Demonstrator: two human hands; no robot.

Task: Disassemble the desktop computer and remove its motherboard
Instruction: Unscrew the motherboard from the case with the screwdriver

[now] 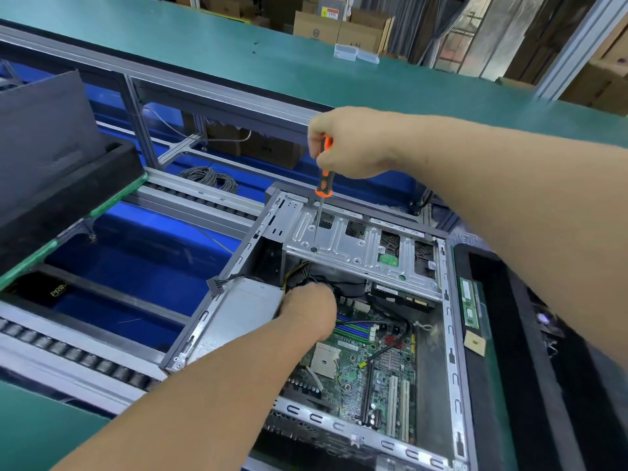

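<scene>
Right hand grips screwdriver | left hand fingers hidden among cables

Two hands are showing — the left hand at centre frame and the right hand above it. One screwdriver is standing at upper centre. One open computer case is occupying the lower right, containing one motherboard, one silver power supply and one drive cage. Two white expansion slots are showing on the board. Two memory sticks are lying at right — just outside the case. Two clear plastic boxes are sitting at upper centre, and one cable coil is lying at centre left.
</scene>
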